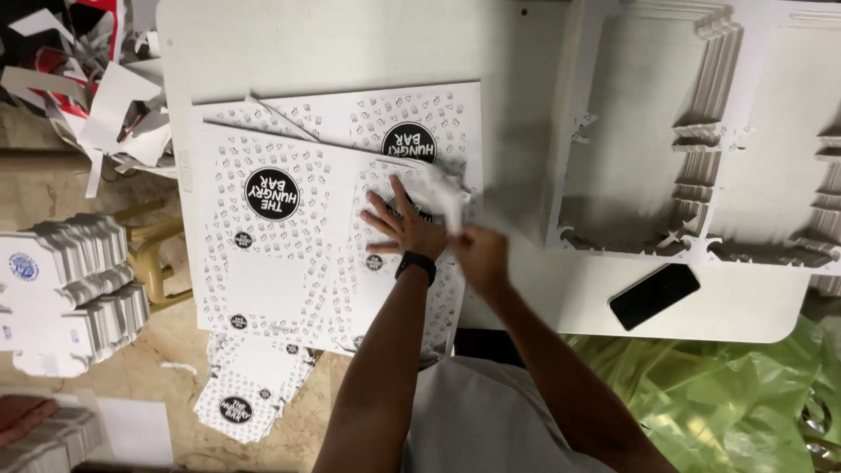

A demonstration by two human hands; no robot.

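Left hand (pixel 405 228), fingers spread wide, presses flat on the white printed die-cut cardboard sheet (pixel 263 254) at table (pixel 350 44) centre. Right hand (pixel 480 256), blurred at three o'clock of it, pinches a white cardboard scrap strip (pixel 448 200).

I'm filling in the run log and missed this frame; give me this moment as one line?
left hand: flat on printed card sheet | right hand: pulling white paper scrap, blurred | black phone: on white table
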